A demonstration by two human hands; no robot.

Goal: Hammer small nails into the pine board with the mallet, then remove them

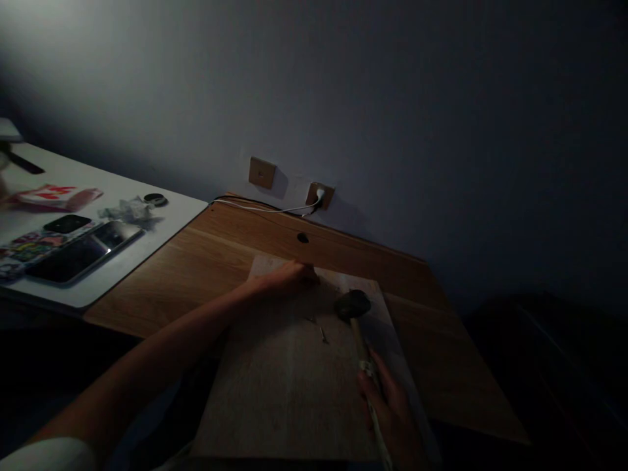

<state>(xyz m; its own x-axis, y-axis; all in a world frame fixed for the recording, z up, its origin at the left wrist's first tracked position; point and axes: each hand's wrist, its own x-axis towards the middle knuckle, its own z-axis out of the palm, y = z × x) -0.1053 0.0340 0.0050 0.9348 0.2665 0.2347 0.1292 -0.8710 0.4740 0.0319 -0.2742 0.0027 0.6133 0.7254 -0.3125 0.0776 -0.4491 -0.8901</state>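
Observation:
My right hand (390, 402) is wrapped round the pale handle of a mallet (353, 305) with a dark, rounded head. The head is over the right part of a pale wooden board (275, 392). At the board's far edge, my left hand (294, 276) has its fingers curled and pressed together. Whatever those fingers hold, if anything, is hidden in the dim light. Between the two hands lies a small, thin metal piece (322, 335) like a nail, with another small bit just beyond it.
Under the board is a wooden desk (196, 261) with a cable hole (303, 238). A white table (176, 222) adjoins it on the left, bearing a phone (83, 254), crumpled clear plastic (130, 212) and a red-and-white packet (56, 197). A plug (320, 194) sits in the wall socket.

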